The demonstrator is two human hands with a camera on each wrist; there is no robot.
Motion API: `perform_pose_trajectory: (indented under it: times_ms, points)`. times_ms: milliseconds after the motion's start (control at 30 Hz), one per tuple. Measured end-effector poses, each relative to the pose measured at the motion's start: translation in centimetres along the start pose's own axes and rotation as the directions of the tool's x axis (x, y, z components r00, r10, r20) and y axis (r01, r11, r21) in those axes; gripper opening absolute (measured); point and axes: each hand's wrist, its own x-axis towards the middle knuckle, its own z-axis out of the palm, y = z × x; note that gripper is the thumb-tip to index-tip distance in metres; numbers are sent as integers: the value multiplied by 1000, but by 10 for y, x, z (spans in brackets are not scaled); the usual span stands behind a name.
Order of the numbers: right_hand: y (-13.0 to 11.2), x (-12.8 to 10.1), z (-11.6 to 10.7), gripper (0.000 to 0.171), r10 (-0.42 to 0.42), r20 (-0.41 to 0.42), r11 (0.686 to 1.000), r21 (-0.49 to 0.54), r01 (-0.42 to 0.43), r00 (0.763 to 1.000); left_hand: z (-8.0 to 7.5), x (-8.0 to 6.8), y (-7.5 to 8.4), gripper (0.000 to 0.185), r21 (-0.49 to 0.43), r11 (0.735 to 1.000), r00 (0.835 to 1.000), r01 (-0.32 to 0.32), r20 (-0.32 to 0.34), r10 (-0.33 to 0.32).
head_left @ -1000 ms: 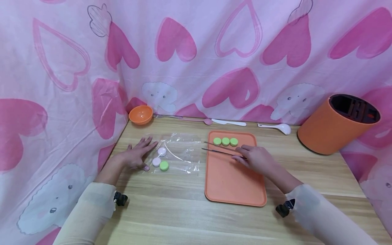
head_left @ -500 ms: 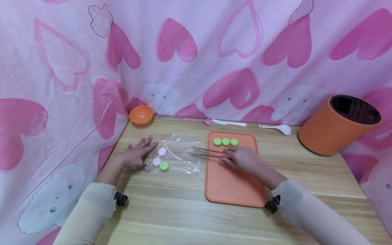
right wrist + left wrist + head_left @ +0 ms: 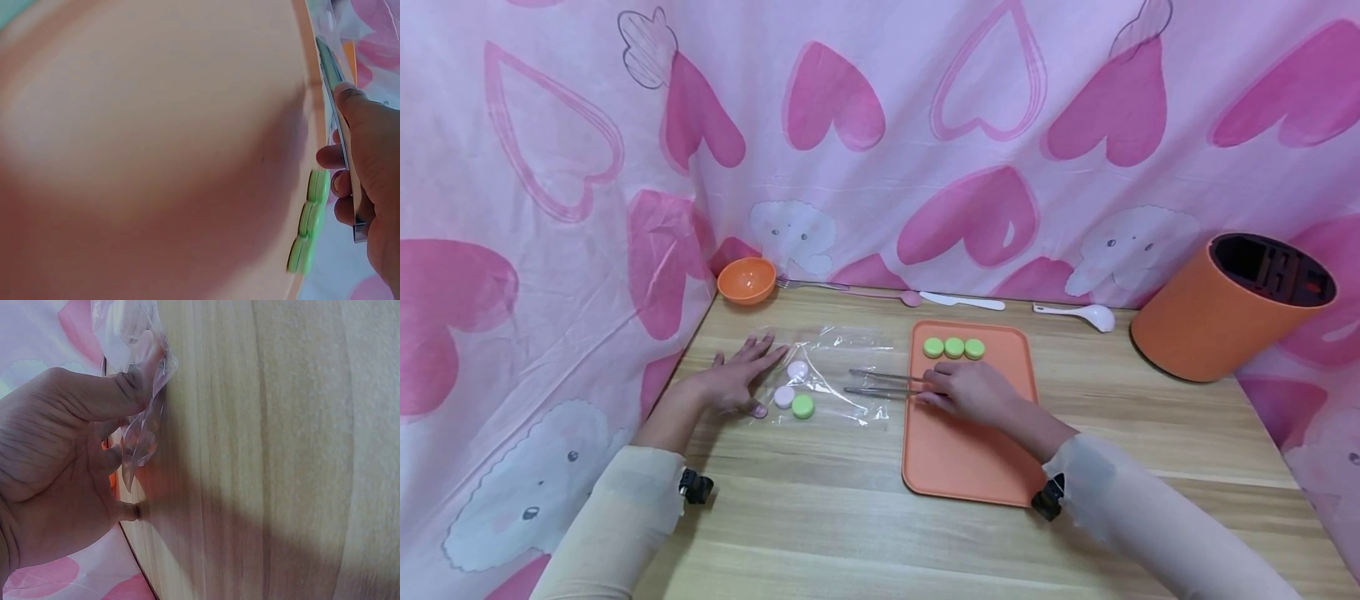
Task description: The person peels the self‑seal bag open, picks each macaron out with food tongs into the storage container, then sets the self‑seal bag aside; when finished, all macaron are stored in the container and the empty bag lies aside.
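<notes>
Tongs [image 3: 883,384] shifted left w/ right hand [image 3: 973,392], tips pointing left.

Tray [image 3: 970,458] is the landmark. Three discs [image 3: 953,347] sit in a row on its far end. Plastic bag [image 3: 835,375] lies left of tray, holding three more discs [image 3: 795,390], probably inside it. Bowl [image 3: 746,280] far left behind tray; holder [image 3: 1225,308] right of it.

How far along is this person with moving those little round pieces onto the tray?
About halfway, it seems. Three green discs already sit in a row on the orange tray. The right hand holds metal tongs pointed toward the clear plastic bag, which the left hand presses flat. One green disc and two pale pink discs remain there.
</notes>
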Motion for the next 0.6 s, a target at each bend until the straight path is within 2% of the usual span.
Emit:
perform_pose_trajectory:
  times_ms: [333,600]
  points:
    - [-12,15,5,19,-103,2,990,96,102,995,-1,-1,0,118,0,1000,1000,-4,-2,4]
    - [-21,26,11,24,-153,9,981,123,151,988,0,0,-1,119,-5,1000,1000,-6,-3,6]
